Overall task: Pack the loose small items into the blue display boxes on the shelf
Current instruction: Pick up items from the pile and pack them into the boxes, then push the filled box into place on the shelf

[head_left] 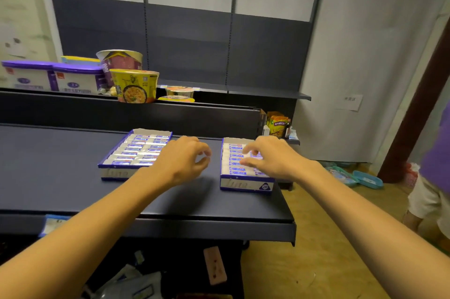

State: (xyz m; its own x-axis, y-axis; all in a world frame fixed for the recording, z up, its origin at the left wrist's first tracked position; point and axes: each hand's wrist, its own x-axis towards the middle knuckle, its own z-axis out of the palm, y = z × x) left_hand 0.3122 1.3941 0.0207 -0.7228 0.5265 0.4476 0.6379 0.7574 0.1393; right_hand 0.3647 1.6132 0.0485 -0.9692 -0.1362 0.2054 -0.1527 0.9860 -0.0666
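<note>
Two blue boxes on the dark shelf (73, 177), both packed with rows of small white items in blue-printed wrappers. Left box (132, 156) sits angled, mid-shelf. Right box (246, 183) is near the shelf's right end, front panel facing me with a round "2B" mark.

My left hand (181, 162) hovers between the two boxes, over bare shelf, just beside the left box's right edge. Fingers curled, thumb and forefinger tips close together. Can't tell if anything small is pinched between them; nothing visible.

My right hand (272, 156) is over the right box, palm down. Fingers bent, tips down on the items (233, 152) in the middle rows. Looks like a white item sits under the fingertips, but whether I'm gripping it or just touching it I can't tell.

Both boxes look full or close to it; my hand hides part of the right one.

Upper shelf behind: yellow noodle bowl (134, 85), a purple-red one (120, 61) behind it, two white tubs with purple lids (52, 77) to the left. Yellow snack packet (277, 124) past the shelf end. Teal trays (358, 177) on the floor to the right. Another person (433, 177) in a purple top at the right edge.
</note>
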